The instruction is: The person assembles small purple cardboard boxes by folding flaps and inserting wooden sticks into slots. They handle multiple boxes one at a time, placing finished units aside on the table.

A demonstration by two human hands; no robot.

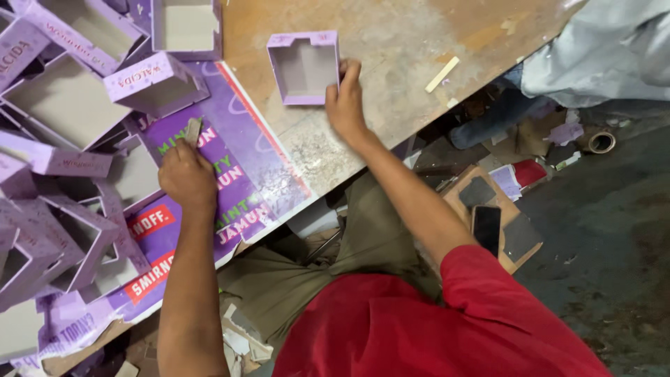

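A: What sits closest to the lens?

B: A red sleeve (pixel 447 328), soft cloth, with olive trousers (pixel 363 244) past it. From there, take the small lilac box (pixel 305 68) as the landmark.

A: Start far left of that box, then.

B: Far left of it lies a heap of lilac boxes (pixel 63 139), open cardboard trays with grey unprinted insides and sharp square corners, tipped at all angles and stacked on each other. Between the heap and the landmark box is a glossy purple printed sheet (pixel 237 139), flat, with a red-and-white edge.

A: And the left hand?

B: The left hand (pixel 187 174) rests on that sheet, down-left of the box, fingers curled shut round a small grey-brown scrap (pixel 193 130) that sticks up from the fist.

A: The box itself?

B: It is a shallow square tray, open side up, matte lilac walls, pale grey floor. It sits on the bare worktop (pixel 405 42), which is worn brown wood, scuffed and blotched with pale patches.

A: The right hand?

B: The right hand (pixel 345 101) touches the box's right wall, fingertips hooked over the rim, gripping that edge.

A: Right of the box?

B: A pale flat stick (pixel 442 74) on the worktop. Further right, off its edge, grey cloth (pixel 600 49), and lower down a dark phone (pixel 486 227) on cardboard on the floor.
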